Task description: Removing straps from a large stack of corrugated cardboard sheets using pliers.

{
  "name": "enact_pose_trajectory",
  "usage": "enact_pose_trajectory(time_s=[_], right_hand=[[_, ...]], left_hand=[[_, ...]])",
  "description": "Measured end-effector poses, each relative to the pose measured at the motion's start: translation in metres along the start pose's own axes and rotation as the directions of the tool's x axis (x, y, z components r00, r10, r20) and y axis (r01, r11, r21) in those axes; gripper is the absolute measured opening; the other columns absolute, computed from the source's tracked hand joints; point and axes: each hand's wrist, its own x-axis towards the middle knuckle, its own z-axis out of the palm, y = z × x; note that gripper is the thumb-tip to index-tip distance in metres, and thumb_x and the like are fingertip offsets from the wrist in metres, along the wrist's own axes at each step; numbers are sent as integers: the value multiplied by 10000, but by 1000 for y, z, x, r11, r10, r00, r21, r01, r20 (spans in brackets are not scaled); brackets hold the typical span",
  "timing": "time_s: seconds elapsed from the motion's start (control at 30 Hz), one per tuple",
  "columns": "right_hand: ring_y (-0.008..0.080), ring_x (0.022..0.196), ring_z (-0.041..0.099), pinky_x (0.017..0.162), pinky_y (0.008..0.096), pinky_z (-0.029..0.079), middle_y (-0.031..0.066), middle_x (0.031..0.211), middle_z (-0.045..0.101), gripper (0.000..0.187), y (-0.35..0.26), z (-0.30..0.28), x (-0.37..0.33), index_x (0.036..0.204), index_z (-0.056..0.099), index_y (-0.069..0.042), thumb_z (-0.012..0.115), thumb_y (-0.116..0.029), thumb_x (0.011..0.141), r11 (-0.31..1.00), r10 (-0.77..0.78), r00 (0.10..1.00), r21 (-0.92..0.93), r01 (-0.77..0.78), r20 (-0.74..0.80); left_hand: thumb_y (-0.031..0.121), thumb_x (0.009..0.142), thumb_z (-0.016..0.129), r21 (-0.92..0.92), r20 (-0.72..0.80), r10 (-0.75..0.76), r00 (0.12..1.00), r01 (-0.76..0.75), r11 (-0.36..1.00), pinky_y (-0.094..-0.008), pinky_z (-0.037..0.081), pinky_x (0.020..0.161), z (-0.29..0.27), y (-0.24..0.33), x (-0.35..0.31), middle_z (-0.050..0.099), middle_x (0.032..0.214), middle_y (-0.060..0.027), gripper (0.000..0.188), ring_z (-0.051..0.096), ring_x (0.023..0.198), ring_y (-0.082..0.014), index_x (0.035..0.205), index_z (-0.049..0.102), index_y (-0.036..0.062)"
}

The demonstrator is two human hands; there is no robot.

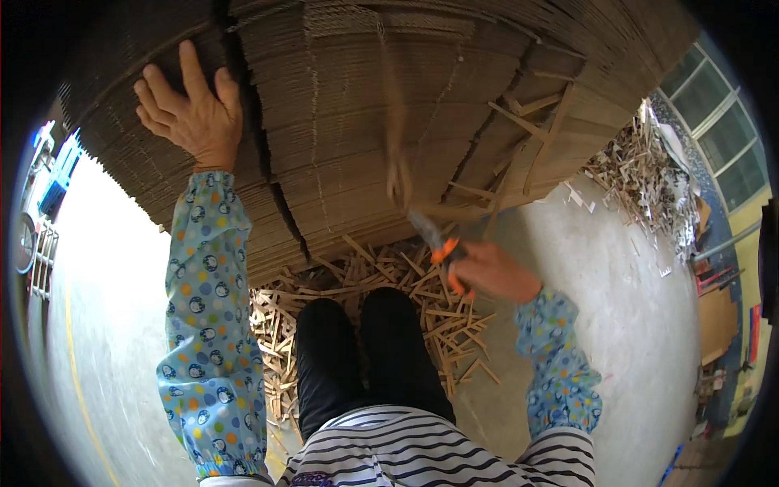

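A tall stack of brown cardboard sheets (349,122), its layered edges facing me, fills the upper part of the head view. My left hand (193,105) lies on it at the upper left, fingers spread, beside a dark gap running down the stack. My right hand (499,272) is closed around a tool with an orange and black handle and a grey metal end (428,230). Motion blurs the tool, so its exact kind is unclear. A blurred brown strip (398,178) shows at its tip; whether they touch I cannot tell.
Loose cardboard strips (554,134) hang from the stack's right side. Many more offcuts (454,329) lie on the floor around my knees. A large scrap heap (649,183) stands at the right by a wall with windows (722,109). Pale concrete floor (625,316) shows on both sides.
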Motion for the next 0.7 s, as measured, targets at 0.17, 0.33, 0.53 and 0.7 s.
enact_pose_trajectory(time_s=[0.17, 0.33, 0.53, 0.7], right_hand=[[144, 885, 569, 745, 285, 484, 88, 1042, 614, 335, 11, 31, -18, 1187, 560, 14, 528, -175, 913, 970, -160, 949, 220, 101, 270], [174, 863, 607, 736, 306, 509, 105, 1067, 612, 318, -13, 32, -31, 1185, 559, 11, 527, -139, 907, 898, -132, 990, 430, 95, 58], [179, 872, 632, 801, 321, 522, 109, 1033, 646, 358, -112, -65, 15, 1157, 571, 5, 535, -238, 896, 921, -310, 856, 94, 378, -413], [222, 942, 641, 857, 354, 516, 122, 1073, 645, 400, -149, -109, 23, 1158, 567, 20, 537, -268, 881, 950, -291, 893, 3, 311, -344]], left_hand=[[507, 917, 441, -56, -59, -17, 998, 14, 998, -584, 160, 1063, 1, 14, 4, 284, 1435, -193, 497, 219, 1331, -396, 1332, 532, 249], [503, 903, 464, -58, -40, -23, 999, 20, 998, -586, 162, 1065, 0, 9, 3, 281, 1436, -189, 494, 208, 1340, -397, 1332, 530, 269], [506, 898, 465, -66, -60, -23, 998, 19, 998, -585, 149, 1074, 2, 8, 4, 278, 1439, -188, 495, 200, 1345, -399, 1334, 527, 281], [511, 902, 457, -65, -36, -28, 999, 26, 998, -584, 152, 1071, 3, 11, 1, 281, 1439, -190, 493, 215, 1339, -401, 1335, 527, 284]])
